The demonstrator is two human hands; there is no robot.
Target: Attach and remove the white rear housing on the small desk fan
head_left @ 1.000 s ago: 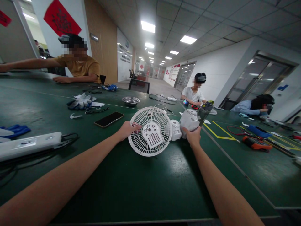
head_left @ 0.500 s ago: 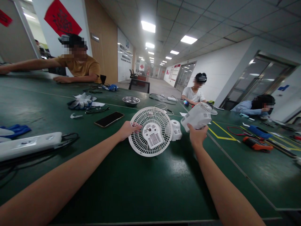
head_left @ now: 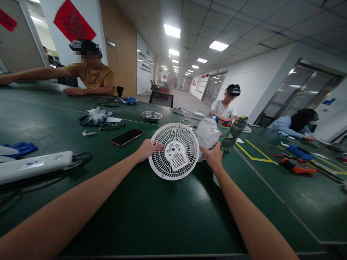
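My left hand (head_left: 148, 150) is closed on the left rim of a round white fan grille (head_left: 176, 173), which stands tilted with its slotted centre plate facing me. In my right hand (head_left: 214, 155) is a white plastic fan housing (head_left: 207, 130) with vent slots near its top. The housing is just right of the grille and overlaps its edge in view; whether they touch, I cannot tell. A smaller white part that stood behind the grille is mostly hidden by the housing and my right hand.
Left of the grille lie a phone (head_left: 127, 137), gloves (head_left: 94, 116) and a white power strip (head_left: 35, 163). A metal bowl (head_left: 151, 116) stands behind. To the right are a water bottle (head_left: 233, 135) and an orange multimeter (head_left: 298, 167). Other people sit across the table.
My right hand has moved left and slightly down with the white housing, bringing it beside the grille. The water bottle behind it now shows. My left hand and the grille have stayed put.
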